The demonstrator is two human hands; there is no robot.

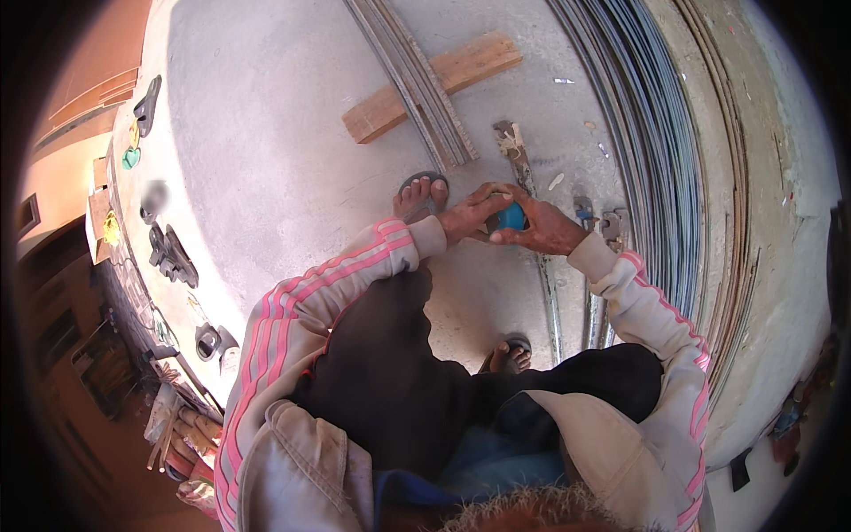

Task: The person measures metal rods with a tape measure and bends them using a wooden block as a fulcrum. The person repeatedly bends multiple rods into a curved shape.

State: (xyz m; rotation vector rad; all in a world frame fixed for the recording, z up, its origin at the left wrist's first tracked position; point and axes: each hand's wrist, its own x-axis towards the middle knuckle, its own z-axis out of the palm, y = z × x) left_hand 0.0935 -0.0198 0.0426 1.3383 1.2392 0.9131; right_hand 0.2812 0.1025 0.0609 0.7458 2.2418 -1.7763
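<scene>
Between my two hands is a small round blue object (511, 217) with a dark side; its exact kind is hard to make out. My left hand (470, 215) is closed on its left side, with fingers reaching over the top. From the right, my right hand (550, 230) curls around it, thumb below and fingers above. Both hands are above the concrete floor, over a long narrow metal bar (550, 306). Just beyond them lies a worn tool-like piece (512, 146) with a pale, ragged end. Clamp-like metal heads on bars (612, 226) rest right of my right hand.
Several long metal bars (403, 75) lie across a wooden beam (483, 64) ahead. A bundle of long grey rods (651, 133) curves along the right, beside brown rods (731, 151). Black sandals (173, 257) are at left. My sandalled foot (421, 195) is near my left hand.
</scene>
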